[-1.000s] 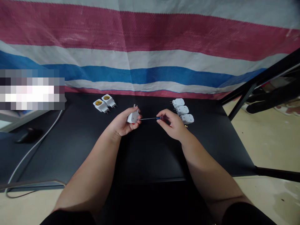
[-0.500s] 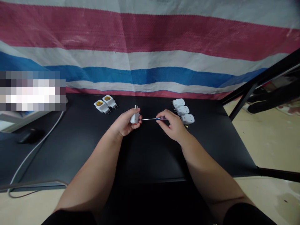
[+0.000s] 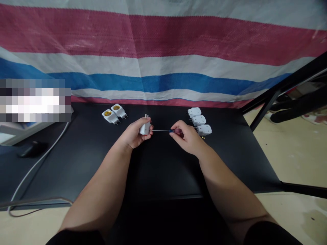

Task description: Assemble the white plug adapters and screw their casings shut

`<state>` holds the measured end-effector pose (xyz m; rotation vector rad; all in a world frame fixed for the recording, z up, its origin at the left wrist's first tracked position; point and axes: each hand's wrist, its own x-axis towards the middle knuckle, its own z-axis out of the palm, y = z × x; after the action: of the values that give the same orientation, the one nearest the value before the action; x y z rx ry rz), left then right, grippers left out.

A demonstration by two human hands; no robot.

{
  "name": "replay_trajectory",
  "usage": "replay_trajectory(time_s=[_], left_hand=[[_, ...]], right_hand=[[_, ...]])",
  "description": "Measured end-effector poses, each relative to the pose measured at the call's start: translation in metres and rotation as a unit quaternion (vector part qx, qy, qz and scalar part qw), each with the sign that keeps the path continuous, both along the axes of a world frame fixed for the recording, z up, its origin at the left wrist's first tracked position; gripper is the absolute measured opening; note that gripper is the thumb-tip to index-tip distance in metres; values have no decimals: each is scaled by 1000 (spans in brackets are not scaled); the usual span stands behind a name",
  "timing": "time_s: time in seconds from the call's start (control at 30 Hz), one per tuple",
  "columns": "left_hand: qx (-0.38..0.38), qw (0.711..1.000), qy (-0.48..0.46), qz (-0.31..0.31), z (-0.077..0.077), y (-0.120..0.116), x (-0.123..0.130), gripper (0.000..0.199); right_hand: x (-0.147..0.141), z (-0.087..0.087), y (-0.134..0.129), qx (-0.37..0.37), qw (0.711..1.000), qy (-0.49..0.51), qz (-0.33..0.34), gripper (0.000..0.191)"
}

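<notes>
My left hand [image 3: 136, 132] is closed around a white plug-in lamp socket [image 3: 145, 127], its prongs pointing away from me. A bit of red shows at its underside. In my right hand [image 3: 186, 136] is a screwdriver [image 3: 160, 130], pinched by its handle, its thin shaft lying level toward the left. The screwdriver's tip meets the right side of the held socket; whether it sits in a screw is too small to tell. Beyond my right hand, three white sockets [image 3: 199, 119] lie in a row, with tiny brass-coloured pieces [image 3: 203, 137] beside the nearest.
Two white sockets with gold-coloured inner threads [image 3: 112, 113] lie on the black table [image 3: 163, 170] at the back left. A black mouse [image 3: 32, 149] and a pale cable [image 3: 42, 158] are at far left. A striped sheet [image 3: 163, 63] hangs behind the table.
My left hand and the held socket have shifted slightly left. The screwdriver's tip stays at the socket's side, and its handle looks turned a little in my right fingers.
</notes>
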<state>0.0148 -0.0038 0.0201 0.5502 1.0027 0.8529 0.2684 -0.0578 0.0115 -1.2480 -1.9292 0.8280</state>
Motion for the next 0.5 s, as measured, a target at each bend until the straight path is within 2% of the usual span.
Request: replay_trajectory(time_s=[0.2, 0.33, 0.43, 0.5], left_hand=[[-4, 1000, 14, 1, 2, -1, 1, 15], [-1, 1000, 20, -8, 0, -1, 2, 16], [13, 999, 32, -16, -3, -2, 2, 19], [26, 999, 41, -21, -5, -2, 3, 23]], right_hand=[[2, 2, 4, 24, 1000, -2, 0, 16], [0, 4, 4, 37, 999, -29, -4, 28], [-3, 5, 3, 10, 999, -52, -7, 46], [-4, 6, 1, -21, 999, -43, -6, 42]])
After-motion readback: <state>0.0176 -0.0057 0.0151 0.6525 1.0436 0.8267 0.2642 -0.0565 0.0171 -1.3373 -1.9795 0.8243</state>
